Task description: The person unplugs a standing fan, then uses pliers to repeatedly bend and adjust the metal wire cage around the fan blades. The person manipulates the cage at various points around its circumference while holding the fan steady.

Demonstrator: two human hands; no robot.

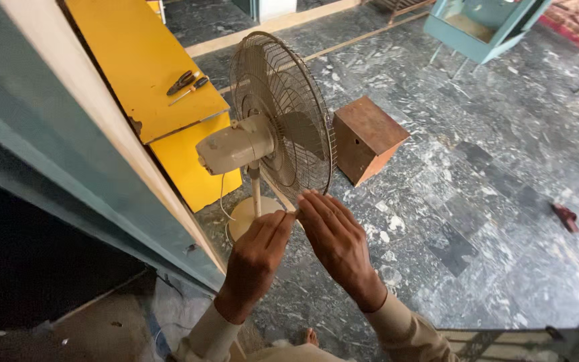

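Nearest, two hands raised together just below the rim of a beige pedestal fan with a round wire-mesh guard (pixel 283 114). Left hand (pixel 254 258) loosely curled, fingertips pinching something small and pale between the two hands, too small to identify. Right hand (pixel 336 245) flat and unclenched, fingers straight, palm turned toward the left, touching that same small piece; gripping nothing else.

Just beyond, the fan upright on its thin pole and round base (pixel 249 216), motor housing pointing left, guard facing right, on the grey marbled stone floor (pixel 504 221). Probably light but top-heavy, easy to tip; wire guard thin and likely to bend, so better held by the pole or the motor housing than by the mesh. Thin cord hanging loose beside the pole.

Left of the fan, a yellow painted board (pixel 135 60) with black-handled pliers (pixel 181 82) and an orange-handled screwdriver (pixel 192 88) lying on it. Right of the fan, a brown box (pixel 368 137) tilted on the floor. Far beyond it, a teal metal-framed cabinet (pixel 484 23).
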